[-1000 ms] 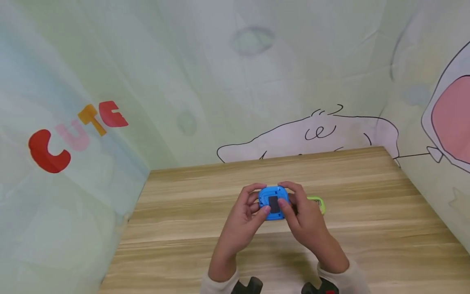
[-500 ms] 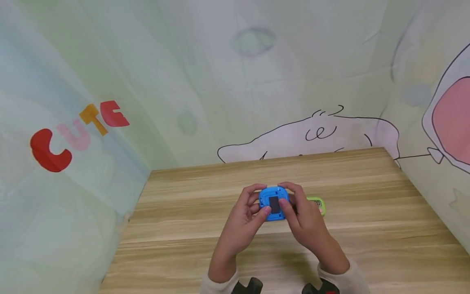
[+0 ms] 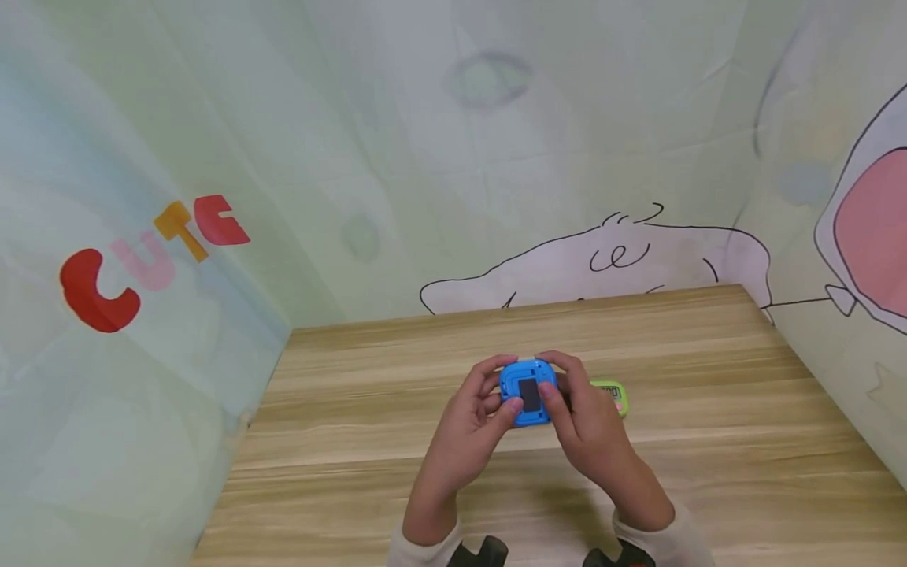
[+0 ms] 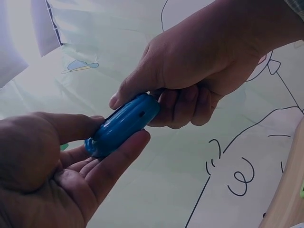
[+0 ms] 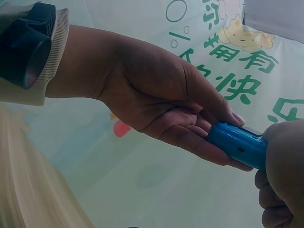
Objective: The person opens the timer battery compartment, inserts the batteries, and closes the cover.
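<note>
In front of me both hands hold a small rounded blue timer (image 3: 512,384), its back with a dark rectangular panel turned up toward the head camera. My left hand (image 3: 457,441) grips its left side, the thumb on the back and the other fingers around the far edge and beneath. On the opposite side my right hand (image 3: 598,433) grips it the same way, thumb on the panel's edge. The left wrist view shows the timer (image 4: 124,124) edge-on, pinched between both hands. Partly hidden behind my right hand, a green timer (image 3: 621,398) with display digits lies on the table.
The wood-grain table (image 3: 340,409) extends all round the hands. Printed cloth walls (image 3: 340,157) stand behind it and at both sides. Black wrist devices (image 3: 482,551) are strapped at the sleeves.
</note>
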A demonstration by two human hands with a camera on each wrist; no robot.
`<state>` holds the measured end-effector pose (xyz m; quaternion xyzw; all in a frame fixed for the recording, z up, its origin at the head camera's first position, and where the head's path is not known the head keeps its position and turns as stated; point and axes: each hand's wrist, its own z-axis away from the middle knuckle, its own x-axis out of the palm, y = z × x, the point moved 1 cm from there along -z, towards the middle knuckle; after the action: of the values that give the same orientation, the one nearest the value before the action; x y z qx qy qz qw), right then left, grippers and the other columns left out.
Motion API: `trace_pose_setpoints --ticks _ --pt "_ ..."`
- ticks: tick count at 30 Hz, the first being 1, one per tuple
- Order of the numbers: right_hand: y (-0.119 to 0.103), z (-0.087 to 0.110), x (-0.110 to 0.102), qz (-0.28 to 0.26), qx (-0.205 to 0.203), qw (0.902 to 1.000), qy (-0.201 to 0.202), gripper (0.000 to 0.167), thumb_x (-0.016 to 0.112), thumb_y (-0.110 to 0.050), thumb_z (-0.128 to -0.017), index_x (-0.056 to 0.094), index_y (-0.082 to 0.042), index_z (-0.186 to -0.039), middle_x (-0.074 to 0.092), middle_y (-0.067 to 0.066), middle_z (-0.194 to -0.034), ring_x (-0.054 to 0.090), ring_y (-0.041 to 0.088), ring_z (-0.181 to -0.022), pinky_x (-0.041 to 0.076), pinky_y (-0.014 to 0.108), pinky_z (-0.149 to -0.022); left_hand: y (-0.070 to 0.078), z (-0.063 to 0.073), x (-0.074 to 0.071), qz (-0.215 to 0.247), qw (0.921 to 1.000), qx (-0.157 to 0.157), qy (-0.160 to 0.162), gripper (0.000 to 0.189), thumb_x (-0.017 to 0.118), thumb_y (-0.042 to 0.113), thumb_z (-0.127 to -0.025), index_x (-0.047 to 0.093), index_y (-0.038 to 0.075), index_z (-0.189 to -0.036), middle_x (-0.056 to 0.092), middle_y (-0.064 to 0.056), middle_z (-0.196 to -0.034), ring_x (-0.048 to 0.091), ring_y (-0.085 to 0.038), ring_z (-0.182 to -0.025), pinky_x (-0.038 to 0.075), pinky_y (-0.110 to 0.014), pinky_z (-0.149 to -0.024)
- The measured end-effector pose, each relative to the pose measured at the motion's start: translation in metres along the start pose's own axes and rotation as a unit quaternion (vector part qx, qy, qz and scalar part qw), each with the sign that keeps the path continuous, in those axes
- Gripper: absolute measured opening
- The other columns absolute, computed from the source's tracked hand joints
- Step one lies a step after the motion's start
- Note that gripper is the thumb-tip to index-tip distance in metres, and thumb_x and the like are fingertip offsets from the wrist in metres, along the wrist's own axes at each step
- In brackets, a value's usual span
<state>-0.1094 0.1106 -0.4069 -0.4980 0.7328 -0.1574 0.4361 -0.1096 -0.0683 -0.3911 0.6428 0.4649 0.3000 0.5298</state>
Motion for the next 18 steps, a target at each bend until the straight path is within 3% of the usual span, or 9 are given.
trace_pose_setpoints --ticks 7,18 --pt "-0.0028 0.0002 -0.0006 0.008 0.003 0.9999 0.005 0.036 0.056 -0.008 -0.098 0.043 -0.009 -0.131 0.065 -0.004 -0.079 0.049 0.001 -0.057 0.046 0.02 -0.049 0.0018 0.0005 0.0007 0.009 1.0 -0.003 0.0 0.047 0.058 0.012 -0.099 0.042 0.018 -0.142 0.057 -0.011 -0.132 0.065 -0.023 -0.107 0.058 -0.036 -0.081" --pt "-0.0043 0.0017 -0.002 0.016 -0.004 0.9999 0.004 0.035 0.055 -0.009 -0.099 0.042 -0.01 -0.132 0.062 -0.004 -0.076 0.047 0.001 -0.056 0.045 0.019 -0.048 0.0036 0.0007 0.002 0.014 0.9999 0.003 -0.003 0.046 0.058 0.01 -0.099 0.042 0.015 -0.142 0.057 -0.014 -0.133 0.065 -0.026 -0.108 0.058 -0.037 -0.08"
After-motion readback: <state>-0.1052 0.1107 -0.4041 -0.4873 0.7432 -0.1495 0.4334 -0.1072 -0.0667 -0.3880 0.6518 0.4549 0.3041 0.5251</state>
